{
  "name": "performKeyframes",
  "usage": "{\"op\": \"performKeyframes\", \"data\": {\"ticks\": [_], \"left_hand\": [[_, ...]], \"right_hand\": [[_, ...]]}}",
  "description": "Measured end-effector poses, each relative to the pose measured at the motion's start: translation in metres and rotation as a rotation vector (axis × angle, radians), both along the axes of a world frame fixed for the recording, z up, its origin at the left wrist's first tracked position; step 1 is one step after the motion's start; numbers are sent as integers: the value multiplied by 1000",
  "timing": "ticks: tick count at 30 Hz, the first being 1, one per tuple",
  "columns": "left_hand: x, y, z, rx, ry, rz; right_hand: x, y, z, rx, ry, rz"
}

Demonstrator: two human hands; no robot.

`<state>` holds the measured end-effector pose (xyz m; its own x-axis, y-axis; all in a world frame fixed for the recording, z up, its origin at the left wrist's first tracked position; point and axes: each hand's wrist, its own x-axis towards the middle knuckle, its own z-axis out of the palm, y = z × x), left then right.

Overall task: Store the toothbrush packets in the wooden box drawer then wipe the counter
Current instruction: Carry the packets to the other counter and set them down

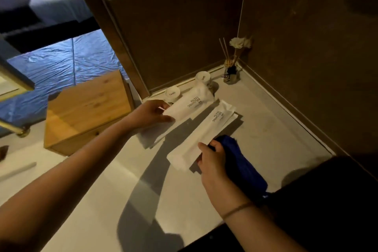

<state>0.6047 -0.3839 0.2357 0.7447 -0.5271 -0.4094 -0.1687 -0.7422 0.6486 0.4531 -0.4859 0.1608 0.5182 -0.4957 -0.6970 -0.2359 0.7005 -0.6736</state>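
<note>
Head view. I see the left hand (150, 113) pinching the near end of one toothbrush packet (188, 103), thumb on top and fingers underneath, with the packet lifted off the counter (102, 180) and angled toward the two small cups (171, 93) by the wall. The right hand (210, 159) pinches the near end of a second packet (204, 131) and at the same time holds a blue cloth (241, 161) bunched under its fingers. This second packet looks raised at the hand end; I cannot tell whether its far end rests on the surface. More white packets (149, 137) appear to lie flat between the two hands, but shadow hides their edges, so I do not count them.

The wooden box (86, 112) stands to the left of the left hand, near it but apart. Its drawer front (81, 136) faces me, and I judge it closed.

Risks from here:
- Both hands are occupied and the drawer is shut. Pulling the knob with a loaded hand may drop or crease a packet.
- The right hand's shared grip on cloth and packet is weak; either may slip.
- Swinging the left packet may knock a cup or the reed diffuser (231, 71) in the corner.
</note>
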Motion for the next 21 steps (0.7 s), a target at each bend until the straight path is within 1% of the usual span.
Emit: {"op": "performKeyframes", "data": {"ticks": [2,5,11,13,15,16,17,18,19,21], "left_hand": [[17,-24,-5,21,22,-112],[30,-49,-21,90,33,-227],[37,-59,-58,225,-44,-371],[34,-57,-65,261,-124,-394],[25,-52,-69,257,-219,-398],[19,-47,-70,250,-291,-414],[12,-41,-72,244,-374,-444],[4,-33,-74,231,-445,-480],[-3,-25,-76,219,-500,-524],[-13,-10,-82,253,-532,-602]], "right_hand": [[16,7,-7,13,65,-65],[34,10,-16,56,91,-144],[48,11,-22,172,30,-159],[46,8,-20,236,19,-161],[41,4,-18,386,-62,-161],[35,3,-15,449,-100,-135],[28,3,-12,463,-114,-70],[22,4,-11,365,-91,26],[15,5,-12,123,-44,112],[2,2,-22,-584,51,254]]}}
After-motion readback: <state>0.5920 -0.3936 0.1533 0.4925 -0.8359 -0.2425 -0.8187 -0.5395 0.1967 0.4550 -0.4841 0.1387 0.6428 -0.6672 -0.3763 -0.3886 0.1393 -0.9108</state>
